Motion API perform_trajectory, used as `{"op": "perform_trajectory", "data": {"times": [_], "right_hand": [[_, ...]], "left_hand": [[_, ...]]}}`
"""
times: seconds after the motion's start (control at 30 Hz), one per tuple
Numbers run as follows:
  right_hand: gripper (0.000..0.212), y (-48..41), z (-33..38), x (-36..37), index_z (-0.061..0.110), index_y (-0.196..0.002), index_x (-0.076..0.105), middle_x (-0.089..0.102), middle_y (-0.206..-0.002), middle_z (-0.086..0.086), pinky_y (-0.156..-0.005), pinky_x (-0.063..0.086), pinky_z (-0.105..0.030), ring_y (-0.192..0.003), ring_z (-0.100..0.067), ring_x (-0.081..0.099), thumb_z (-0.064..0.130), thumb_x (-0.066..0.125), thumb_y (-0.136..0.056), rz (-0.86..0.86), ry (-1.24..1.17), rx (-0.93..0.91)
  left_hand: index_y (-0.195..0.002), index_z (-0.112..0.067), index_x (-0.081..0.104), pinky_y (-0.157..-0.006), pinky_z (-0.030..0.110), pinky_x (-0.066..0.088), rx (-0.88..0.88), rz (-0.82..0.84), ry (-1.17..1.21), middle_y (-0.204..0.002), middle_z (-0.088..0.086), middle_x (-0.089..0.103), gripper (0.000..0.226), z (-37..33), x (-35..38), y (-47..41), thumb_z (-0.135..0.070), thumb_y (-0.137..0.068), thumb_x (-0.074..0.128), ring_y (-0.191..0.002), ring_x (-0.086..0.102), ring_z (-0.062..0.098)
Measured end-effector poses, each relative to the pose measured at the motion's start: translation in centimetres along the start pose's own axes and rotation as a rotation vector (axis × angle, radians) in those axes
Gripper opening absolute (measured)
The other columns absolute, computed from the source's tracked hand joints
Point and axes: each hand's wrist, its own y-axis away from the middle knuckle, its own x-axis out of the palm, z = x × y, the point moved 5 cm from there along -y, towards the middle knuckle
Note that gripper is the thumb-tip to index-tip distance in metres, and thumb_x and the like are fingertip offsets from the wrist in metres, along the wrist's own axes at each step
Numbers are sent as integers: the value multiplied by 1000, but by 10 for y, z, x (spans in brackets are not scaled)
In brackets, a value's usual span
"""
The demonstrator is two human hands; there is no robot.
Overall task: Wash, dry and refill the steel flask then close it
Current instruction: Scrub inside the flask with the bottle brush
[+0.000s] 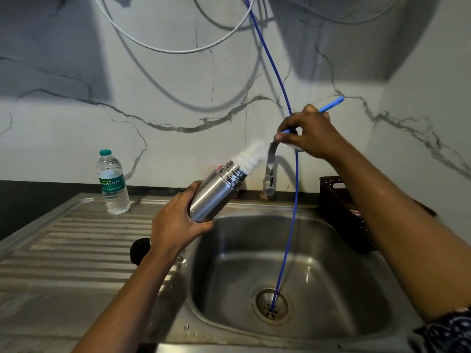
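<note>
Left grip (175, 224) curls round the lower body of the steel flask (216, 192) and holds it tilted over the left rim of the sink (229, 253), open mouth pointing up and right toward the tap (270, 171). Right grip (312, 135), higher and in front of the tap's spout, pinches the blue handle of a bottle brush (251, 155), whose white bristles sit partly inside the flask's mouth. A thin blue hose (293, 207) hangs past the right grip down into the drain (262, 299). On the ribbed worktop (76, 250) to the left a capped plastic water bottle (113, 183) stands upright, well apart from the flask. A dark basket (336, 200) sits right of the tap.
</note>
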Motion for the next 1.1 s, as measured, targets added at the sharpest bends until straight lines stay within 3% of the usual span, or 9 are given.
{"op": "perform_trajectory", "data": {"times": [0.27, 0.4, 0.53, 0.67, 0.8, 0.97, 1.1], "right_hand": [[26, 31, 47, 47, 23, -98, 66, 52, -84, 13, -84, 26, -32, -96, -9, 40, 46, 59, -86, 110, 85, -162], [21, 13, 0, -2, 31, -89, 66, 60, -86, 6, -84, 24, -32, -92, -11, 42, 49, 65, -78, 35, 9, -40], [20, 4, -33, -27, 34, -89, 67, 60, -91, -2, -83, 29, -32, -91, -13, 42, 49, 65, -76, 10, -37, 50], [16, 19, 4, 10, 30, -90, 67, 60, -87, 2, -88, 35, -38, -93, -13, 40, 43, 66, -80, 55, -67, -18], [26, 43, 43, 57, 23, -98, 67, 59, -90, 9, -91, 34, -37, -101, -13, 44, 44, 61, -84, 100, 33, -101], [24, 18, -14, -3, 26, -91, 69, 59, -81, 8, -84, 25, -34, -93, -12, 42, 46, 66, -78, 20, -19, 14], [25, 8, -36, -34, 22, -96, 70, 48, -75, 15, -89, 33, -39, -91, -11, 39, 41, 66, -80, -30, -19, 71]], "left_hand": [[-146, -33, 28, -75, 34, 52, 48, 46, -65, -122, 1, 58, 99, -9, 6, 2, -52, -63, 79, -101, 59, 22], [-147, -31, 28, -72, 31, 48, 61, -1, -96, -122, 3, 58, 99, -7, -3, -2, -50, -65, 80, -100, 58, 20], [-146, -31, 29, -76, 36, 54, 68, 6, -40, -123, 2, 58, 99, -7, 2, -1, -51, -64, 81, -100, 59, 20], [-145, -30, 33, -72, 34, 52, 89, -3, -102, -120, 2, 59, 98, -6, 3, 0, -51, -62, 81, -99, 60, 22], [-142, -38, 27, -75, 41, 54, 116, 22, -101, -123, 1, 58, 99, -9, 6, 2, -50, -60, 80, -103, 59, 25], [-146, -32, 30, -74, 35, 50, 83, 15, -111, -120, 2, 57, 98, -5, 0, -2, -51, -64, 78, -100, 57, 22], [-145, -31, 31, -69, 32, 46, 96, -3, -82, -118, 3, 58, 98, -5, 2, -1, -49, -62, 80, -98, 58, 22]]}}
